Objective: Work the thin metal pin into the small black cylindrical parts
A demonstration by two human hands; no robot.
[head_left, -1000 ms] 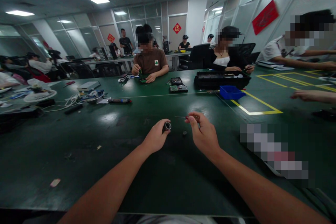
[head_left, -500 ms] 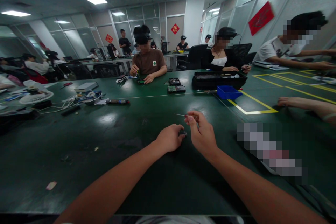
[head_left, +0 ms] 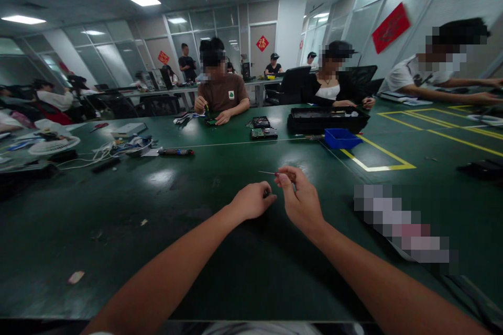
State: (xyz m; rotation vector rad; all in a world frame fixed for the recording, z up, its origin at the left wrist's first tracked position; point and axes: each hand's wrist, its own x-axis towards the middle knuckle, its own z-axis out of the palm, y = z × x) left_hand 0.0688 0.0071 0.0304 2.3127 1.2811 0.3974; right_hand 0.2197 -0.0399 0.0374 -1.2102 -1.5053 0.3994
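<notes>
fingers [head_left: 259,188] of the left hand [head_left: 251,200] are curled in tight, thumb and forefinger pinched on a small dark part [head_left: 268,194] just below the middle of the frame, low over the green table [head_left: 176,230]; it's too small to identify. the right hand [head_left: 302,200], just beside it, is closed round a thin screwdriver [head_left: 281,173] with a reddish handle, shaft pointing toward the left of the frame above the left knuckles. higher up, right of centre, 1 blue bin [head_left: 341,137] sits beside a long black tray [head_left: 326,119]
</notes>
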